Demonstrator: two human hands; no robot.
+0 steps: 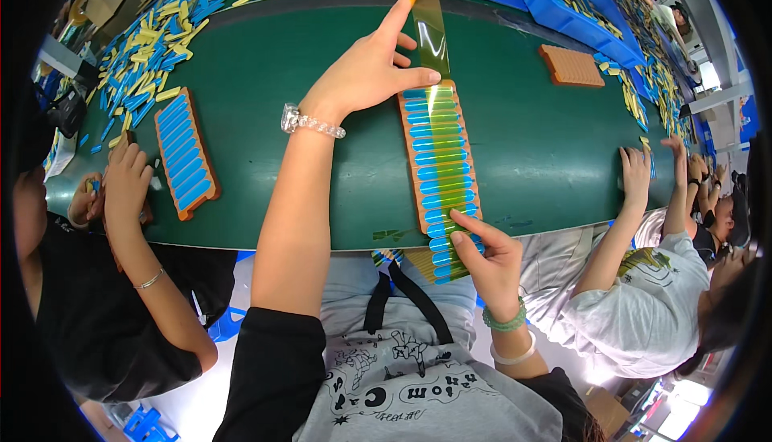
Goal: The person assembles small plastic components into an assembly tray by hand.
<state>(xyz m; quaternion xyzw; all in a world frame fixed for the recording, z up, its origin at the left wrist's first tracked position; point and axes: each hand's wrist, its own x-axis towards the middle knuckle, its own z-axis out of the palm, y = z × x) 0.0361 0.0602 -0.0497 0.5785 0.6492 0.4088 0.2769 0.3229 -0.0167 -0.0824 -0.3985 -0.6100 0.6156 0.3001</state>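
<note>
A long orange-brown ridged tray (pixel 474 175) lies in front of me, its slots filled with slim blue pieces (pixel 420 119). A clear yellowish tape (pixel 432 28) runs lengthwise over them and on past the far end. My left hand (pixel 362 72) is spread at that far end, its thumb pressing the tape by the tray edge and its index finger stretched out against the tape higher up. At the near end, the taped row of blue pieces sticks out beyond the tray. My right hand (pixel 492 261) pinches this row between thumb and index finger.
Another tray of blue pieces (pixel 183 152) lies left, beside a co-worker's hand (pixel 127 175). Loose blue and yellow pieces (pixel 157 52) pile up behind it. An orange-brown tray (pixel 572 66) and a blue bin (pixel 575 4) are at the far right. Another co-worker's hand (pixel 635 172) rests nearby.
</note>
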